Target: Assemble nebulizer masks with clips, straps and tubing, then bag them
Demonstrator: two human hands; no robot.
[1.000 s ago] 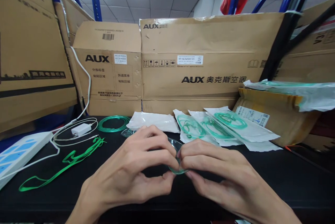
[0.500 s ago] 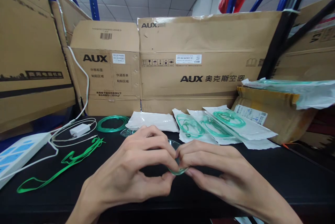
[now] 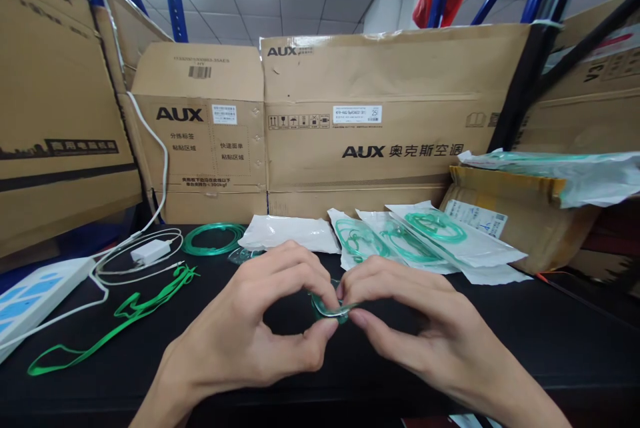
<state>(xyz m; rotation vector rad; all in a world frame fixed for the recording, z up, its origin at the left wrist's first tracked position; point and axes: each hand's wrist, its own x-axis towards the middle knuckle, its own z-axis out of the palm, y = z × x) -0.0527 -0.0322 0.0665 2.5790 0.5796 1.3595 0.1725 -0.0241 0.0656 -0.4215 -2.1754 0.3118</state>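
Observation:
Between my two hands, above the black table (image 3: pixel 400 355), is a small clear green plastic piece (image 3: pixel 336 312) with a curved rim. My left hand (image 3: pixel 265 315) pinches its left side between thumb and fingers. On the other side my right hand (image 3: pixel 410 321) grips it the same way, thumb below and fingertips on top. Fingers cover much of the piece, so its full shape is hidden. Behind my left hand lies another clear plastic item (image 3: pixel 243 255), partly covered by that hand.
A green tubing coil (image 3: pixel 213 239), a white packet (image 3: pixel 290 233) and tubing packs (image 3: pixel 360 238) lie along the back. At left are a green elastic strap (image 3: pixel 135 311), a white adapter (image 3: pixel 151 252) and a power strip (image 3: pixel 45 295). Cardboard boxes (image 3: pixel 360 175) stand behind.
The clear piece has turned, showing its rim more edge-on. My left thumb and the right fingertips have shifted slightly upward along it. The view has moved a little.

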